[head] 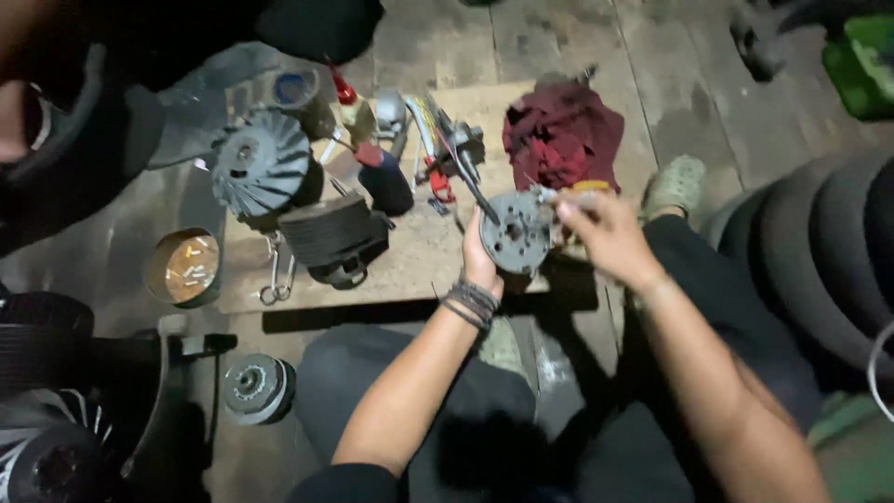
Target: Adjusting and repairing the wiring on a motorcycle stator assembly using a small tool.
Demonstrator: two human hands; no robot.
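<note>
My left hand (477, 261), with several dark bands on its wrist, grips a round grey metal disc part (515, 233) with holes in its face and holds it upright above a wooden board (410, 270). My right hand (603, 231) is at the disc's upper right edge, with its fingers pinched on a small tool with an orange-yellow handle (579, 189) pressed to the disc. Both forearms reach in from below.
On the board lie a finned black fan wheel (261, 163), a ribbed black cylinder (328, 228), a dark can (386, 184), pliers (440, 182) and a maroon rag (563, 135). A round tin (182, 267) sits left. Tyres (819, 251) stand right, a pulley (256, 388) lower left.
</note>
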